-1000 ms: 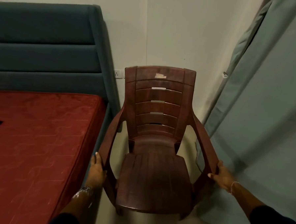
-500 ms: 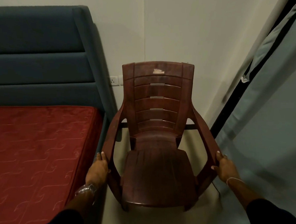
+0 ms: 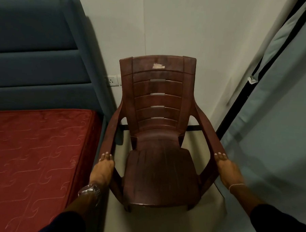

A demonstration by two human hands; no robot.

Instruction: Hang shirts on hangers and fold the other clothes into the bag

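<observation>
Brown plastic chair (image 3: 157,151) is gripped at both armrests, left hand (image 3: 103,168) and right hand (image 3: 225,170) curled over them, beside the red mattress (image 3: 36,154). No shirts, hangers or bag are seen. Setup step judged; clothes must be fetched next.

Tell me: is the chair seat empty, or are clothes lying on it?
Empty. The chair shows a bare brown seat and back, with no clothes draped anywhere; the left hand and right hand grip its armrests.
</observation>
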